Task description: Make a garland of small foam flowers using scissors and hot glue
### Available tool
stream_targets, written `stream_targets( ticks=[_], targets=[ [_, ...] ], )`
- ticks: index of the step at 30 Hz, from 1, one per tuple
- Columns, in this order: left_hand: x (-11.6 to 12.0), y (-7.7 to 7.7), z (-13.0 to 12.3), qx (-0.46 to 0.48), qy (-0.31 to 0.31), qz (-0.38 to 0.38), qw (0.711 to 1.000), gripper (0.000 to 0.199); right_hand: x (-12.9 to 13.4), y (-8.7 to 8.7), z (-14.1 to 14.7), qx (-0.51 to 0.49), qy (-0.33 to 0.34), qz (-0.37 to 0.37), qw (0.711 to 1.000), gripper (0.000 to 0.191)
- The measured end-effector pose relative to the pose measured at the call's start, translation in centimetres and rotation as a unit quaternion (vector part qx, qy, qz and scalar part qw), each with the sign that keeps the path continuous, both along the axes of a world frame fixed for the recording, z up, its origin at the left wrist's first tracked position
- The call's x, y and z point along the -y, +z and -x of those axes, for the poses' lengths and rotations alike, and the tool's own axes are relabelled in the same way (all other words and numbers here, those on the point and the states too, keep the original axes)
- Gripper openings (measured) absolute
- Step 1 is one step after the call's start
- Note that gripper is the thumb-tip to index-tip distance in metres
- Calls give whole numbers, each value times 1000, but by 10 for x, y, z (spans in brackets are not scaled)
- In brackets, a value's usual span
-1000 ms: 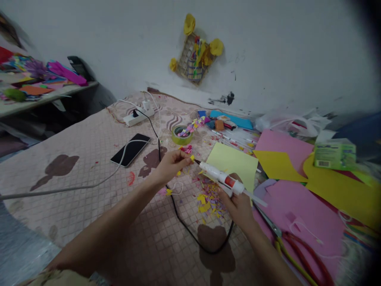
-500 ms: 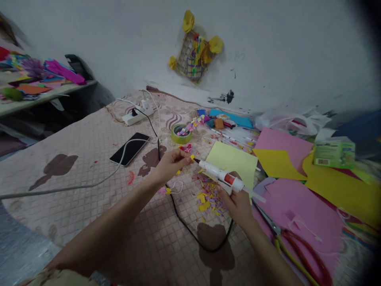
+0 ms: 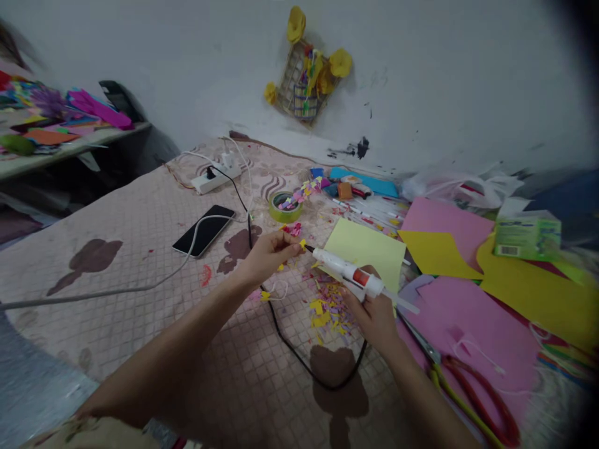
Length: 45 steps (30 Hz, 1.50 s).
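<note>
My left hand [image 3: 271,252] pinches a small yellow paper piece [image 3: 302,244] between thumb and fingertips. Wrapped round the body of a white hot glue gun [image 3: 339,265] is my right hand [image 3: 372,312]. The gun's dark nozzle points left and meets or nearly meets the yellow piece; I cannot tell if they touch. A glue stick [image 3: 401,302] sticks out of its rear end. Below the gun lie yellow, pink and purple paper scraps [image 3: 330,312]. A pale yellow sheet [image 3: 365,246] rests behind it. Small pink-red paper pieces [image 3: 292,229] lie just beyond my left hand.
A phone [image 3: 204,231] lies left, crossed by a white cable. A black cord [image 3: 285,346] loops in front, near a power strip [image 3: 216,179]. Behind stands a tape roll [image 3: 285,209] with paper bits. Right are scissors [image 3: 435,358], coloured sheets [image 3: 472,337] and a green box [image 3: 528,234].
Both hands keep nearly the same pose, with the glue gun nozzle still at the yellow piece. The whole view has shifted very slightly.
</note>
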State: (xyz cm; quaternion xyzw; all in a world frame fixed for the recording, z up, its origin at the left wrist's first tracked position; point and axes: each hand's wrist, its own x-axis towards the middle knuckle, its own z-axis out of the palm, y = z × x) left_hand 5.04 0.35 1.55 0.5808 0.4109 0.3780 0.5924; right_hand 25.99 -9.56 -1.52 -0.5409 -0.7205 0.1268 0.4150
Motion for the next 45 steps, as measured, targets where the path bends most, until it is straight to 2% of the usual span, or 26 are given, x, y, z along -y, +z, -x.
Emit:
stream_targets(
  ticks=[12,20,45],
  targets=[
    [0,-1,4,-3,-3,-15,1000,17,-2,0,-2,-5,-24,-9,1000,9],
    [0,0,0,-2,-4,-2,1000,19,0,0,1,-5,2,2,1000,5],
    [1,0,1,-5,-4,-5,1000,16,0,0,-2,25,-4,-7,1000,7]
  ],
)
